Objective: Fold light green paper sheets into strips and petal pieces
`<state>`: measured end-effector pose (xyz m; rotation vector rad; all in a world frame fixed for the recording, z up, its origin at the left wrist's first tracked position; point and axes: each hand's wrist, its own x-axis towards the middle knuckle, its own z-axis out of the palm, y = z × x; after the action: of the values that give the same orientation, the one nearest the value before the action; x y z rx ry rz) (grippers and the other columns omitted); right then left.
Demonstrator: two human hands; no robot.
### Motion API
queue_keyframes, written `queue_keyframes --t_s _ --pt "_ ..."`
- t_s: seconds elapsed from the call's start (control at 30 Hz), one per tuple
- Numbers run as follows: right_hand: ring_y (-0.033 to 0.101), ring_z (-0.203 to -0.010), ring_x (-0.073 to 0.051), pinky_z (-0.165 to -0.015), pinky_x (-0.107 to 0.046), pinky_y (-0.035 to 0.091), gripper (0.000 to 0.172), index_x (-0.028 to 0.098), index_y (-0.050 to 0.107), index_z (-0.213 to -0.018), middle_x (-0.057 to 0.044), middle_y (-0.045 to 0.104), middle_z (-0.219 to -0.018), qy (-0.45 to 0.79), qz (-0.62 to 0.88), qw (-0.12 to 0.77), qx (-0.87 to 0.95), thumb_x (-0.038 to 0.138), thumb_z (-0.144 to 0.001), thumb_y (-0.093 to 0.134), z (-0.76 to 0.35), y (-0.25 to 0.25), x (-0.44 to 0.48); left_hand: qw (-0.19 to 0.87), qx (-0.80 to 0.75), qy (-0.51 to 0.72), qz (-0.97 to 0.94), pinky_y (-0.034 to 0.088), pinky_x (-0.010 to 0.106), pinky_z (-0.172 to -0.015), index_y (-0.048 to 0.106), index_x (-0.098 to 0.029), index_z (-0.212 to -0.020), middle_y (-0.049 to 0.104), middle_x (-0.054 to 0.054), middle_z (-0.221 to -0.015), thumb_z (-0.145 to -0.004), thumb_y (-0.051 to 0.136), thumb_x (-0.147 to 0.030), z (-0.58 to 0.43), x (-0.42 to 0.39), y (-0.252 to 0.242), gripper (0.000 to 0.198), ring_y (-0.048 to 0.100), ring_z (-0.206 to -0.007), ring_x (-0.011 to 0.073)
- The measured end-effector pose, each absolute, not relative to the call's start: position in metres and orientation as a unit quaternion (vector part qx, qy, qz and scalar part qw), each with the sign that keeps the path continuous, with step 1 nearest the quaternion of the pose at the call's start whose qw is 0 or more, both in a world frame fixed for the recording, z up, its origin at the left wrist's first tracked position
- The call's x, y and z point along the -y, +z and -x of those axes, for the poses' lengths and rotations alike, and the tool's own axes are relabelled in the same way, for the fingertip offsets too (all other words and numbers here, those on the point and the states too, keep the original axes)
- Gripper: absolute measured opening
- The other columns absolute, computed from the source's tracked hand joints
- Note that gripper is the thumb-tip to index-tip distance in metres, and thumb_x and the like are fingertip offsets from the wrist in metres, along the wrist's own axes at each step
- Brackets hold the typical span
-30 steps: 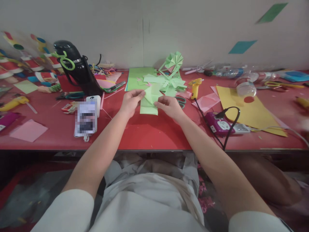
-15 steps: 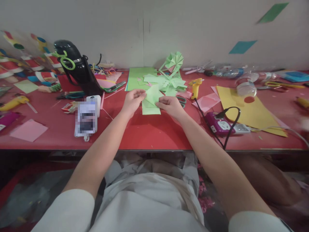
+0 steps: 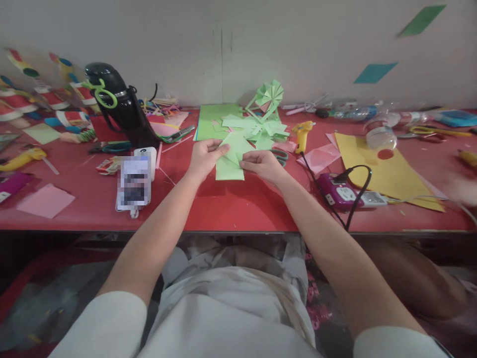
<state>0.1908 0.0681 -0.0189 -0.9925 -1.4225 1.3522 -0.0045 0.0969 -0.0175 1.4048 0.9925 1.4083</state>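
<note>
Between my hands is a sheet of light green paper (image 3: pixel 231 169), with a fold lying slantwise across it. My left hand (image 3: pixel 204 158) grips its left edge, thumb on top and the other fingers behind. At the right edge, my right hand (image 3: pixel 263 164) pinches the paper between thumb and fingers. Just beyond lie cut and folded green paper pieces (image 3: pixel 261 128) on a brighter green sheet (image 3: pixel 214 117). A folded green paper ornament (image 3: pixel 270 94) stands behind them by the wall. Scissors (image 3: pixel 280 157) lie partly hidden behind my right hand.
On the left are a phone (image 3: pixel 134 184) and a black bottle (image 3: pixel 115 99). To the right sit a yellow glue gun (image 3: pixel 302 135), a purple power socket (image 3: pixel 337 191) with cables, yellow paper (image 3: pixel 391 169) and plastic bottles (image 3: pixel 380 133). The red table (image 3: pixel 223 214) ends before my lap.
The green paper has shifted slightly left and towards me. My left thumb has moved further onto its face, and the raised fold looks flatter. My right hand keeps its pinch.
</note>
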Motion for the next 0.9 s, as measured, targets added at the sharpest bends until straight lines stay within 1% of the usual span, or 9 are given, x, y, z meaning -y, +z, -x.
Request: queue_keyframes --t_s 0.17,0.33,0.47,0.67,0.77,0.9 --pt "0.065 -0.067 -0.013 -0.072 -0.031 0.055 0.024 0.017 0.073 -0.079 -0.002 0.070 -0.071 0.537 0.402 0.440 0.597 0.032 -0.064 0.084 -0.1926 -0.0182 -0.0682 0.445 -0.408 0.566 -0.562 0.056 0.032 -0.074 0.073 -0.015 -0.085 0.076 0.009 -0.085 -0.062 0.086 -0.048 0.0038 -0.0963 -0.0166 0.042 0.070 -0.079 0.0203" --pt "0.066 -0.067 -0.015 -0.069 -0.031 0.055 0.023 0.017 0.073 -0.077 -0.002 0.071 -0.071 0.526 0.417 0.430 0.604 0.030 -0.061 0.083 -0.1938 -0.0155 -0.0678 0.450 -0.409 0.563 -0.560 0.056 0.032 -0.073 0.073 -0.014 -0.086 0.076 0.009 -0.084 -0.062 0.086 -0.048 0.0040 -0.0963 -0.0165 0.044 0.070 -0.077 0.0205" --pt "0.067 -0.066 -0.015 -0.070 -0.030 0.056 0.021 0.018 0.072 -0.077 -0.001 0.071 -0.069 0.541 0.412 0.426 0.596 0.028 -0.061 0.083 -0.1937 -0.0159 -0.0679 0.446 -0.408 0.559 -0.567 0.057 0.033 -0.073 0.074 -0.013 -0.087 0.076 0.009 -0.085 -0.062 0.086 -0.049 0.0040 -0.0955 -0.0170 0.045 0.071 -0.077 0.0209" --pt "0.069 -0.070 -0.018 -0.070 -0.032 0.058 0.026 0.018 0.069 -0.079 -0.002 0.072 -0.070 0.553 0.407 0.415 0.597 0.029 -0.060 0.084 -0.1933 -0.0174 -0.0689 0.432 -0.416 0.557 -0.575 0.056 0.031 -0.070 0.075 -0.014 -0.087 0.077 0.010 -0.087 -0.064 0.085 -0.049 0.0048 -0.0953 -0.0173 0.043 0.071 -0.078 0.0211" --pt "0.069 -0.068 -0.017 -0.070 -0.031 0.058 0.028 0.018 0.068 -0.082 -0.002 0.073 -0.071 0.547 0.406 0.420 0.599 0.027 -0.060 0.083 -0.1927 -0.0163 -0.0685 0.429 -0.416 0.561 -0.572 0.055 0.031 -0.069 0.075 -0.014 -0.087 0.077 0.010 -0.087 -0.064 0.085 -0.049 0.0047 -0.0956 -0.0174 0.042 0.071 -0.078 0.0213" --pt "0.069 -0.067 -0.017 -0.069 -0.032 0.058 0.029 0.019 0.065 -0.082 -0.001 0.073 -0.069 0.533 0.412 0.414 0.612 0.027 -0.059 0.081 -0.1910 -0.0119 -0.0664 0.428 -0.419 0.564 -0.568 0.055 0.031 -0.069 0.075 -0.014 -0.086 0.077 0.010 -0.087 -0.065 0.084 -0.047 0.0040 -0.0960 -0.0177 0.040 0.071 -0.078 0.0218"
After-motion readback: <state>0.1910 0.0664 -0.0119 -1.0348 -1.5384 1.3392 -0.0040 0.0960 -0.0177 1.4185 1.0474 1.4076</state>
